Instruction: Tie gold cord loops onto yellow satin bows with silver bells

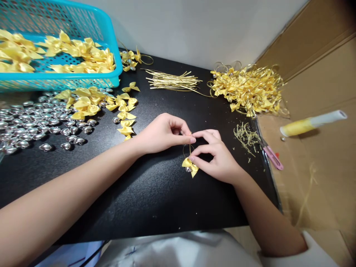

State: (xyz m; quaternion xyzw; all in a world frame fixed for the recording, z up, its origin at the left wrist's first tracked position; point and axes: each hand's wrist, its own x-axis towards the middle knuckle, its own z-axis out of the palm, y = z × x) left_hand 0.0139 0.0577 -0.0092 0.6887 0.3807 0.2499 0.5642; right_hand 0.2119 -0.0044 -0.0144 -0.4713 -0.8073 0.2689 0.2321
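Item: one yellow bow (190, 164), satin-like ribbon, with a silver bead (188, 170) set at its near side and a gold cord (190, 148) running up from it beside a thin loop. Position: between the hands, at the fingertips of the right; whether it is borne by the surface (155, 207) beneath cannot be told.

State of the hands: close together, nearly meeting at the fingertips. The upper end of the cord is pinched by thumb and forefinger of the left hand (167, 134); the top edge of the bow is nipped by the right hand (215, 157), its forefinger reaching up towards the left.

Handling, as judged: very light; ribbon soft and easily creased, a little slippery — best gripped at the gathered middle, not by the tips. Bead hard and smooth, likely to roll if loose. Cord thin and springy, apt to hold a curl; best taken near its end.

Stock nearby: loose silver beads (55, 130) and spare bows (86, 103), left of the hands; blue basket (117, 76) holding more, farther left and beyond; cut gold cords (174, 80), straight beyond; heap of looped bows (247, 89), beyond and right; clippings (246, 138) and pink-handled scissors (273, 158), right of the hands — blades partly hidden.
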